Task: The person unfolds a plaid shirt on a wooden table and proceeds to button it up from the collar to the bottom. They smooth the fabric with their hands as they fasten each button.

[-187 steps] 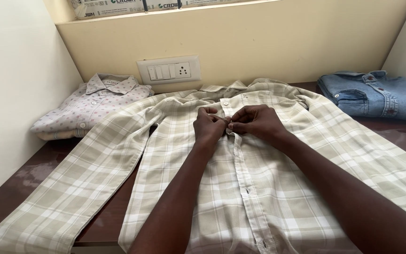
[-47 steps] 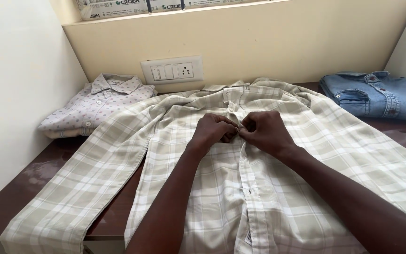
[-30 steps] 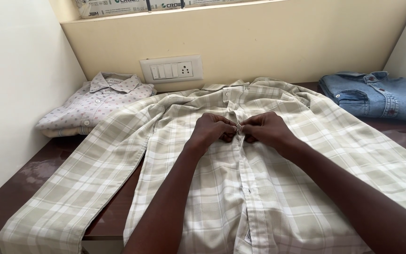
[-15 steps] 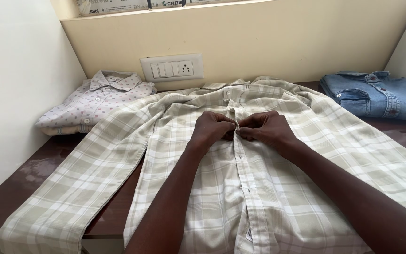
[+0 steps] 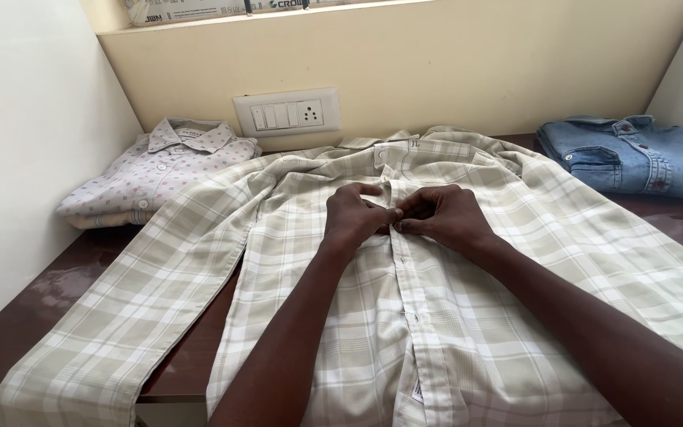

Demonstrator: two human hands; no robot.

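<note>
Closely paired, left hand (image 5: 355, 215) and right hand (image 5: 443, 217) pinching placket of checked shirt (image 5: 278, 237), flat on dark table (image 5: 41, 316)

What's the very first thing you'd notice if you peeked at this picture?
The big pale green checked shirt spread flat across the dark table, sleeves out to both sides. Right in its middle, the left hand and right hand meet, fingertips pinching the button strip just below the collar. After that, two folded shirts: a dotted white shirt at the back left and a blue denim shirt at the back right.
</note>
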